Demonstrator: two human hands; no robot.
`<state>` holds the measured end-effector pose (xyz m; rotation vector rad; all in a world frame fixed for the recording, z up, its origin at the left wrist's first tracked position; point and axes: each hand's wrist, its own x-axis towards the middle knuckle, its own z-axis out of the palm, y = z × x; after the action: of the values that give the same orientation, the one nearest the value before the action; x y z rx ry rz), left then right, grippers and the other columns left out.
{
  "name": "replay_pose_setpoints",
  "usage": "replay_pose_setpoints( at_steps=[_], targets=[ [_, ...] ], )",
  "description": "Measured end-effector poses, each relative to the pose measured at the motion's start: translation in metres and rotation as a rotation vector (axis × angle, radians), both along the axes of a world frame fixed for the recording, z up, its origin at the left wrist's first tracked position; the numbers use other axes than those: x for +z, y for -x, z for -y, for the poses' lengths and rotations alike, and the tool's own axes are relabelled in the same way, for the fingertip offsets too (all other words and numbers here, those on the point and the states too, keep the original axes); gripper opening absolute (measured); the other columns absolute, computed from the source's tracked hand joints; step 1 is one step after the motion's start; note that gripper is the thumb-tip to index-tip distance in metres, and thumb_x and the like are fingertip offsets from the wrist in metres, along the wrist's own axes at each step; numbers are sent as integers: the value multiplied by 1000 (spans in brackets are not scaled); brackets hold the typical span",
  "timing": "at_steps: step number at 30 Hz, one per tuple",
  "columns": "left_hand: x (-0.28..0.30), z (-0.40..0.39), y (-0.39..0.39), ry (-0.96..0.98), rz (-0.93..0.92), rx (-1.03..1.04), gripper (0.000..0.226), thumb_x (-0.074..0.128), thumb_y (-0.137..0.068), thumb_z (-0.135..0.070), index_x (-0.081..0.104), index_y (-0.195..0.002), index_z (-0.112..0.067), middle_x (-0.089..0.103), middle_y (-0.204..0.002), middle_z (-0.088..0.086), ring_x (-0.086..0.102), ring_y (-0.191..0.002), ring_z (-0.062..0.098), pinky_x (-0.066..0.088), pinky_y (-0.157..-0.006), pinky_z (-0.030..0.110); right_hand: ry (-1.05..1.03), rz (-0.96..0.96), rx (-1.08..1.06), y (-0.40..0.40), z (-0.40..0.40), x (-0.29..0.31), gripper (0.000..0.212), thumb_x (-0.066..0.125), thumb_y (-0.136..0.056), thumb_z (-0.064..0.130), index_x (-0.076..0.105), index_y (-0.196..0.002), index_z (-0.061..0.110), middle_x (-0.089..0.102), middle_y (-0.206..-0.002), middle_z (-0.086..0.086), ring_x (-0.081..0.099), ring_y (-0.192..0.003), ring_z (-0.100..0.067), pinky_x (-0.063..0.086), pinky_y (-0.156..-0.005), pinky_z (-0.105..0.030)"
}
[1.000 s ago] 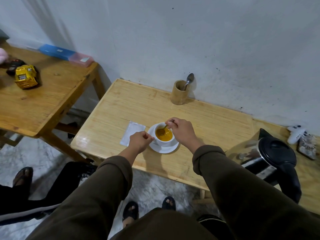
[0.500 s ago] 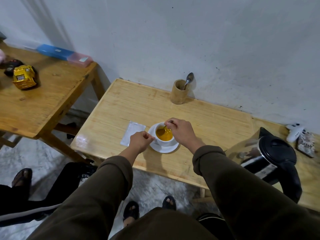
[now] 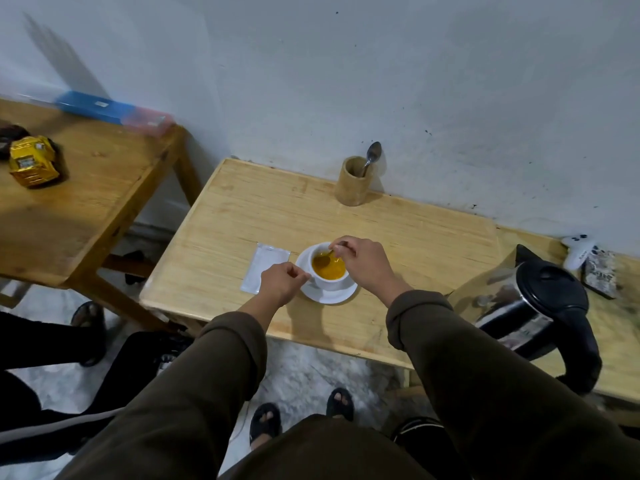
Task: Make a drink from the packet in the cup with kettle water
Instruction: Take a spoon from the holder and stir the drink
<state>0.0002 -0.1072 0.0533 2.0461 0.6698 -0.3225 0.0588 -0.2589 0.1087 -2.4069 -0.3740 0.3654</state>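
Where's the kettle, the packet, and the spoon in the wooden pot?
kettle point(image 3: 550, 292): head view, black lid.
packet point(image 3: 264, 268): head view, its flat middle.
spoon point(image 3: 374, 151): head view, bowl sticking up.

I see a pale wooden desk point(image 3: 398, 233) with visible grain, a glossy white ceramic cup point(image 3: 329, 277) and saucer point(image 3: 341, 296), a shiny metal kettle point(image 3: 502, 306) with matt black plastic lid, and a matt white paper packet point(image 3: 259, 268).
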Motion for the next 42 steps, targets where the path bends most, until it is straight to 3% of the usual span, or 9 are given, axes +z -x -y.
replay_pose_setpoints(
  at_steps=[4,9,14,23,27,32,36,38,42],
  targets=[
    [0,-1,-1,5,-3,-16,31,61,-88,-35,67,-104,-9,69,-110,9,58,-94,20,44,-80,29,14,-5,-26,-1,1,2,26,44,-95,21,67,-91,10,72,-88,-7,64,-89,-27,50,-78,-35],
    [-1,-3,-1,16,-10,-26,31,61,-88,-35,67,-105,-10,69,-110,9,60,-106,24,46,-85,30,126,97,-84,1,2,1,30,39,-98,21,67,-106,14,71,-107,-9,62,-99,-27,51,-86,-39],
    [-3,-5,0,2,-6,-57,30,60,-88,-34,68,-104,-10,70,-110,9,61,-105,26,47,-89,32,38,19,-57,13,-1,-4,26,49,-96,22,69,-111,15,72,-113,-5,63,-105,-22,48,-91,-31],
    [-3,-4,1,-35,8,-99,31,56,-91,-35,66,-106,-10,69,-111,10,62,-105,29,48,-93,36,-252,-240,-203,41,10,6,18,67,-85,17,72,-95,3,74,-96,-16,66,-78,-20,53,-89,-40],
    [-6,-5,1,-51,20,-114,32,55,-91,-35,65,-109,-10,69,-112,12,61,-107,31,47,-93,36,-275,-407,-224,63,24,12,34,78,-74,26,71,-103,8,72,-97,-7,64,-84,-11,49,-71,-21],
    [-8,-2,3,-61,41,-115,34,53,-92,-33,65,-110,-7,67,-116,15,58,-112,34,46,-98,38,-294,-485,-263,88,35,10,26,69,-83,33,72,-96,12,66,-83,-3,56,-77,-11,40,-65,-23],
    [-9,1,3,-91,43,-122,35,51,-93,-32,65,-113,-7,66,-118,16,57,-113,34,42,-98,36,-270,-494,-332,97,38,2,4,67,-83,14,70,-85,14,71,-84,-10,58,-71,-11,45,-65,-16],
    [-9,3,3,-85,45,-111,34,51,-93,-31,64,-113,-7,66,-118,16,57,-114,34,41,-98,36,-258,-494,-379,99,39,-6,14,69,-80,7,63,-74,19,73,-100,-18,62,-71,-9,47,-66,-18],
    [-9,4,7,-73,62,-89,32,51,-93,-29,63,-112,-7,66,-117,15,57,-114,34,42,-97,36,-244,-518,-511,105,44,-25,32,73,-76,6,46,-72,21,71,-98,-21,50,-46,-2,33,-43,-15]
  ],
)
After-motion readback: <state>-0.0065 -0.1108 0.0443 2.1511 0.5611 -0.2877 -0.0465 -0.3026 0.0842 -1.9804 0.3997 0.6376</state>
